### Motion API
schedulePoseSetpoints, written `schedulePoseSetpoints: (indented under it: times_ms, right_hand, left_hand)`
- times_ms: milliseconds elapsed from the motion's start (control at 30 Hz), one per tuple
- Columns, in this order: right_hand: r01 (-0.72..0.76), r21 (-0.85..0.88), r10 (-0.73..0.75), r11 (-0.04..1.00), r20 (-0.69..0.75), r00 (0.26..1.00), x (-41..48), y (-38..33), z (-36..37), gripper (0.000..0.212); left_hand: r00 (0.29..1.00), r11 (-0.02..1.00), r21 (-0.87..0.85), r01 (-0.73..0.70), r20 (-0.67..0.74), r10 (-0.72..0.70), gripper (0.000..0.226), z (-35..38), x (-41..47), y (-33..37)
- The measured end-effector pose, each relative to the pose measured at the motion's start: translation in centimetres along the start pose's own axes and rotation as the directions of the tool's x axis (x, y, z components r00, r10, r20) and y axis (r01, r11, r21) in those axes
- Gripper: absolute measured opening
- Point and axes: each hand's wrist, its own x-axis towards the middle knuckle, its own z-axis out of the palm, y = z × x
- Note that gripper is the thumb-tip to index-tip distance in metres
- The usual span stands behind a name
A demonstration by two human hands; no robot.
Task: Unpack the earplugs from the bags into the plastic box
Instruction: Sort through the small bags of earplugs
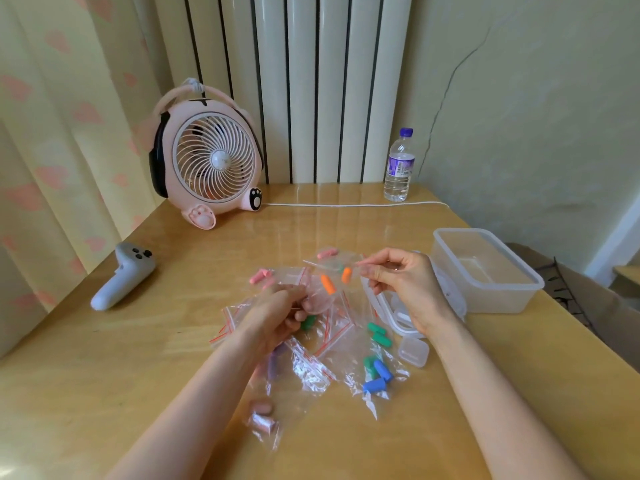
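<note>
A small clear zip bag (329, 278) with two orange earplugs (327, 284) hangs above the table between my hands. My right hand (401, 282) pinches its upper right edge. My left hand (277, 315) grips its lower left part with curled fingers. Under my hands lie several more clear zip bags (304, 368) holding pink, green, blue and purple earplugs. The clear plastic box (485, 268) stands open and holds nothing at the right, just beyond my right hand.
A box lid (446, 289) lies beside the box, with a tiny clear case (414, 351) in front. A grey controller (124, 275) lies at the left. A pink fan (207, 157), its white cord and a water bottle (399, 166) stand at the back.
</note>
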Motion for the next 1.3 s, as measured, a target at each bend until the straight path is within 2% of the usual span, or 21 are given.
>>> schedulePoseSetpoints:
  times_ms: [100, 233, 400, 500, 633, 767, 867, 967, 1067, 1167, 1300]
  right_hand:
    - [-0.025, 0.092, 0.026, 0.995, -0.007, 1.0, 0.1, -0.1, 0.3, 0.013]
    - [0.025, 0.166, -0.02, 0.986, -0.032, 0.999, -0.1, -0.1, 0.7, 0.015]
    - [0.128, -0.047, -0.124, 0.991, 0.088, 0.988, -0.5, 0.0, 1.2, 0.034]
    - [0.163, -0.104, -0.158, 0.981, 0.052, 0.986, -0.5, 0.2, 1.6, 0.024]
    - [0.214, -0.133, -0.214, 0.968, 0.017, 0.977, -0.4, 0.1, 1.6, 0.023]
    - [0.155, -0.097, -0.156, 0.983, 0.001, 0.988, -0.3, 0.3, 1.7, 0.023]
    - [0.127, -0.05, -0.13, 0.991, -0.069, 0.989, -0.1, 0.3, 1.1, 0.018]
    - [0.121, -0.006, -0.121, 0.993, -0.131, 0.984, -0.1, 0.3, 0.7, 0.014]
    - [0.12, -0.005, -0.119, 0.993, -0.19, 0.974, 0.1, 0.6, 0.5, 0.014]
    - [0.105, -0.027, -0.108, 0.994, -0.284, 0.953, 0.4, 1.0, 0.0, 0.015]
    - [0.006, -0.061, -0.025, 0.998, -0.312, 0.95, 0.7, 1.8, -0.6, 0.015]
  left_hand:
    - [1.0, 1.0, -0.029, -0.007, 0.013, 0.008, 0.032, -0.1, -0.1, 0.0]
    - [0.999, 0.999, -0.009, -0.034, -0.04, 0.034, 0.034, -0.4, 0.2, -0.3]
    - [0.997, 0.994, -0.108, -0.012, -0.079, 0.004, 0.03, -0.4, 0.2, -0.2]
    - [0.996, 0.999, -0.04, -0.017, -0.085, 0.014, 0.031, -0.6, 0.5, -0.5]
    - [0.994, 0.998, 0.051, -0.03, -0.104, 0.035, 0.032, -0.4, 0.4, -0.6]
    - [0.992, 0.993, 0.097, -0.063, -0.105, 0.074, 0.028, -0.5, 0.7, -0.8]
    - [0.976, 0.969, 0.188, -0.163, -0.116, 0.186, 0.024, 0.0, 0.3, -0.7]
    - [0.928, 0.884, 0.352, -0.309, -0.093, 0.362, 0.015, 0.0, 0.2, -0.6]
    - [0.868, 0.681, 0.613, -0.402, 0.018, 0.496, 0.01, -0.5, 0.7, -0.8]
    - [0.841, 0.522, 0.733, -0.437, 0.127, 0.526, 0.009, -0.5, 0.8, -1.1]
    - [0.841, 0.405, 0.803, -0.437, 0.204, 0.501, 0.013, -1.5, 0.7, -0.5]
